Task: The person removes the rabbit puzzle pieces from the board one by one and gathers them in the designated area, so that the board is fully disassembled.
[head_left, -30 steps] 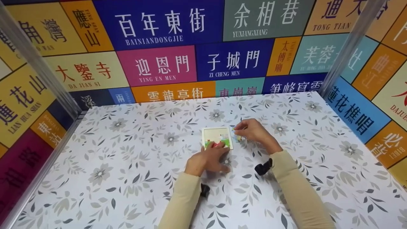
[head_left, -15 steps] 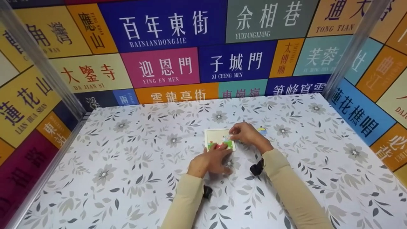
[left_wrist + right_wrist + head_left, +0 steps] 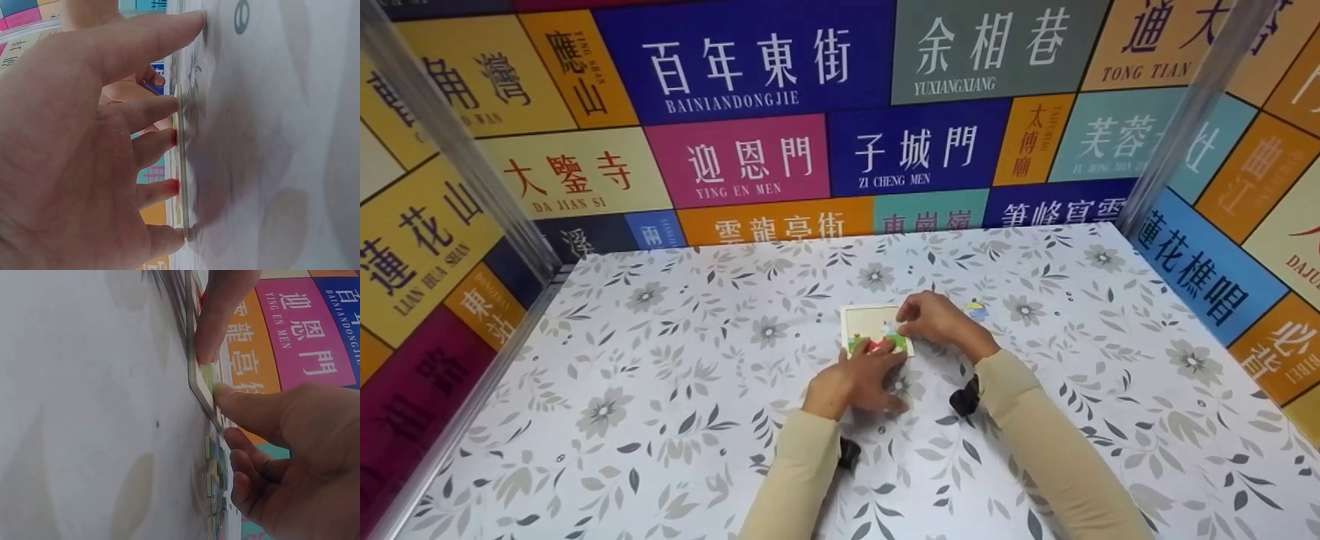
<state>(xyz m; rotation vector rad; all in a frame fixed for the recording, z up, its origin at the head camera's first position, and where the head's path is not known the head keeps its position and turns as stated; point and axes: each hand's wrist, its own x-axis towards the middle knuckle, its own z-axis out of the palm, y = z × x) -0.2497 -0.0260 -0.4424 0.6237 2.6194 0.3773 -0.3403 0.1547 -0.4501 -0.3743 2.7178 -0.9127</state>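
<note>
A small square jigsaw puzzle board with a pale rim lies mid-table, its lower part showing a green and red picture. Fairly straight fingers of my left hand press on its near part, thumb out to the side on the cloth; in the left wrist view the fingertips rest along the thin board. At the board's right edge, my right hand has thumb and index finger together at a puzzle piece, mostly hidden by them. The right wrist view shows its thumb touching the green part, other fingers curled.
Loose puzzle pieces lie right of the board, partly behind the right hand; several thin pieces show beside the board in the right wrist view. Floral cloth covers the table. Sign-printed walls stand behind and at both sides.
My right hand has moved left from the loose pieces to the board's right edge, uncovering some of those pieces. The left hand keeps its place on the board.
</note>
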